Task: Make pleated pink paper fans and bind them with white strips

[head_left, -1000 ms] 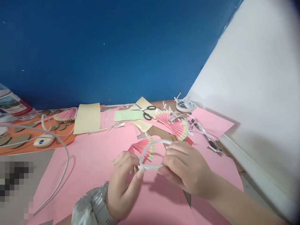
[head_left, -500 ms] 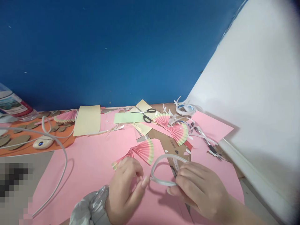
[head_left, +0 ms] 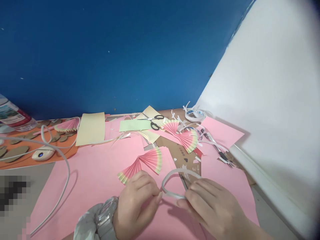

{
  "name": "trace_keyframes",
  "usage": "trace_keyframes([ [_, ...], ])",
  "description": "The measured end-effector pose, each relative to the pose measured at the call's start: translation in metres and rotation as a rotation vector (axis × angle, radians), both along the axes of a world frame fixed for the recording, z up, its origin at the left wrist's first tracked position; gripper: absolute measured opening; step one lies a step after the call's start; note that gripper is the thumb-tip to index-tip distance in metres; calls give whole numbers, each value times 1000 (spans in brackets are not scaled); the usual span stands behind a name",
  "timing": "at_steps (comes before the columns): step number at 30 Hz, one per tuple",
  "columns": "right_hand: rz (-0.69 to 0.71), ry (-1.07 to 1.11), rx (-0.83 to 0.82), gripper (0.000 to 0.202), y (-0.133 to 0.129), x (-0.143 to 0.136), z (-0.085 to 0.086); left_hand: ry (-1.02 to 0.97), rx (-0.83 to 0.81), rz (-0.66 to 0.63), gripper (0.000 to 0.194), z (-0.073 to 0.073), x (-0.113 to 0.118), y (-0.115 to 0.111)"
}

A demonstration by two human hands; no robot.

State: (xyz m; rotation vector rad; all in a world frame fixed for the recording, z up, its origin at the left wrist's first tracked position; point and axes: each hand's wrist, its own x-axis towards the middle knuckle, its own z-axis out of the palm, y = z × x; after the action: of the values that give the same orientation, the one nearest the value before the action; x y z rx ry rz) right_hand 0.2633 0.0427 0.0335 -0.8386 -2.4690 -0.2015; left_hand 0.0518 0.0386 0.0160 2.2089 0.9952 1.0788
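Note:
My right hand (head_left: 212, 203) grips a narrow white roll of tape (head_left: 172, 172), its loop standing out toward the left. At the loop's left edge, my left hand (head_left: 140, 203) has thumb and forefinger pinched together; whatever is between those fingertips is too small to make out. Just behind my left hand lies a pleated pink paper fan (head_left: 147, 160) with a yellow-green rim. Under both hands are large pink paper sheets (head_left: 95, 180). Another pleated piece, shaped like a bow (head_left: 186, 138), rests on brown cardboard farther back.
Black-handled scissors (head_left: 155, 122) lie on green paper (head_left: 135, 125). To the right are a pen (head_left: 216, 146) and another tape roll (head_left: 195, 115). Leftward are a white cable (head_left: 68, 176), a computer mouse (head_left: 43, 153), cardboard discs and a bottle (head_left: 15, 115). A blue wall stands behind.
My left thumb and forefinger have closed together at the edge of the tape roll, and that hand has shifted slightly right. My right hand still holds the roll. The view has turned slightly.

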Motion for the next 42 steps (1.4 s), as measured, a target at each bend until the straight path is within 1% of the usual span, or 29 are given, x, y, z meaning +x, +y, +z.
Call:
trace_keyframes([
  [2, -85, -28, -27, 23, 0, -2, -3, 34, 21, 10, 17, 1, 1, 0],
  [4, -160, -72, -91, 26, -1, -5, -8, 93, 3, 42, 18, 0, 2, 0],
  [8, -268, -194, -320, 21, -6, -5, -17, 204, -80, 86, 18, -4, 3, 1],
  [10, -291, -225, -401, 16, -10, -3, -19, 230, -98, 92, 18, -6, 4, 0],
  [13, -271, -241, -398, 11, -12, -2, -18, 272, -113, 116, 18, -7, 4, -2],
  [16, -290, -243, -413, 11, -12, -4, -13, 356, -88, 176, 24, 0, 0, 1],
  [17, -313, -239, -430, 13, -12, -5, -11, 386, -67, 191, 25, 3, -4, 4],
  [19, -344, -230, -453, 16, -13, -6, -7, 391, -36, 282, 27, 12, -13, 14],
  [20, -345, -224, -459, 17, -13, -6, -5, 399, -59, 312, 24, 16, -19, 20],
  [21, -335, -218, -468, 17, -12, -5, -3, 414, -69, 322, 15, 19, -24, 26],
  [22, -323, -209, -480, 18, -12, -4, -2, 436, -63, 348, 17, 22, -29, 33],
  [23, -313, -198, -493, 18, -11, -2, -1, 484, -91, 365, 28, 24, -32, 39],
  [24, -309, -188, -506, 17, -11, -1, -1, 547, -151, 359, 37, 25, -34, 44],
  [25, -305, -183, -516, 17, -10, 1, -1, 614, -214, 325, 45, 26, -34, 49],
  [26, -305, -181, -520, 16, -10, 3, -1, 636, -238, 299, 46, 26, -33, 53],
  [29, -292, -180, -517, 14, -9, 7, -2, 662, -281, 259, 33, 24, -23, 64],
  [33, -272, -171, -544, 10, -11, 14, -2, 601, -345, 244, 5, 22, -11, 76],
  [34, -288, -162, -548, 10, -11, 17, -2, 562, -372, 231, 5, 21, -11, 78],
  [37, -318, -143, -527, 13, -9, 24, -1, 384, -478, 172, 18, 21, -12, 77],
  [40, -278, -107, -511, 21, -2, 25, -1, 161, -610, 52, 23, 18, -14, 68],
  [42, -261, -112, -510, 14, 4, 21, -2, 24, -682, -8, 24, 15, -16, 60],
])
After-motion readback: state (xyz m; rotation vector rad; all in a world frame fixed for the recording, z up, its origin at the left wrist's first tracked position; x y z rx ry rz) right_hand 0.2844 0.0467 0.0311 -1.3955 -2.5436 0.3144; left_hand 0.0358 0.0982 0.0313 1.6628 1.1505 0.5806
